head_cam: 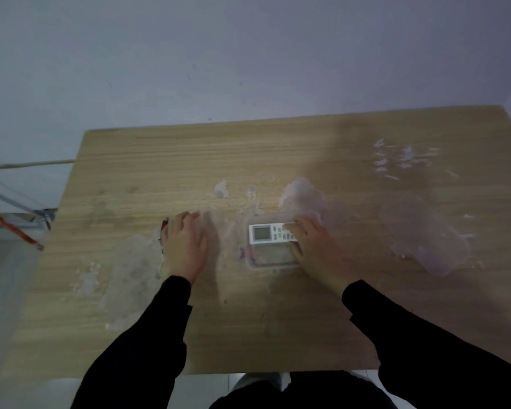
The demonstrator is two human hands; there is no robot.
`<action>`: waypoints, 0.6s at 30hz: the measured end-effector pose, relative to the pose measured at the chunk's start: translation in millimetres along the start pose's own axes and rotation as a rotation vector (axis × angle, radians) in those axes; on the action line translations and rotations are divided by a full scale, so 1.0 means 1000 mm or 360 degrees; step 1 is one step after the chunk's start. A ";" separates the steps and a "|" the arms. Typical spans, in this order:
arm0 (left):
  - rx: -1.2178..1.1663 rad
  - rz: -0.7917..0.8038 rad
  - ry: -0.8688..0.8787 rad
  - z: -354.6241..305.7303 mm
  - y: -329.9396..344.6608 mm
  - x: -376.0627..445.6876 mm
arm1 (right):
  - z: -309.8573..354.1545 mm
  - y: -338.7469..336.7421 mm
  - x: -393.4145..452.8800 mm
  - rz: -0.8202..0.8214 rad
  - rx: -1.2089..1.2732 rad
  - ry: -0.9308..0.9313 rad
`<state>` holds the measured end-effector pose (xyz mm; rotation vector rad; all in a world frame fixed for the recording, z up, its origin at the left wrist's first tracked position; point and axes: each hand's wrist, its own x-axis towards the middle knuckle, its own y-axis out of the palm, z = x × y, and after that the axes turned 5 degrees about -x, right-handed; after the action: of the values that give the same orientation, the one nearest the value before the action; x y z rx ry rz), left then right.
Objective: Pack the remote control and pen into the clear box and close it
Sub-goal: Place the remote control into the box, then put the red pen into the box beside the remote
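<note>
A white remote control (263, 233) with a small screen lies in the far part of the clear box (273, 262), which stands open on the table. My right hand (314, 246) grips the remote's right end with its fingers over the buttons. My left hand (185, 249) lies palm down to the left of the box, fingers bent. A pen (164, 226) with a red part peeks out from under that hand's left edge, and most of it is hidden. The view is too blurred to show whether the hand grips the pen.
The wooden table (130, 172) is worn, with pale scuffed patches. A clear, faintly purple plastic piece (425, 243), maybe the lid, lies at the right. A wall stands behind the table. An orange rod (12, 228) and a metal frame are off the left edge.
</note>
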<state>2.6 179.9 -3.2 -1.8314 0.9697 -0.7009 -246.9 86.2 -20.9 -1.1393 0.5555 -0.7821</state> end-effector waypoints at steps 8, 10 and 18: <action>0.0019 0.0047 -0.0686 0.057 -0.010 0.013 | 0.012 0.009 -0.008 -0.0103 -0.0004 0.0136; -0.0011 0.0051 -0.0658 0.060 -0.008 0.015 | 0.015 0.007 -0.008 -0.0161 -0.0002 0.0131; -0.0718 0.0257 0.0141 -0.002 -0.008 0.005 | 0.049 -0.009 0.013 -0.0229 0.0461 -0.0009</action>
<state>6.3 177.2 5.1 -2.0873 1.4048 -0.4928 -205.2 103.0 4.0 -0.9193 0.3440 -0.9498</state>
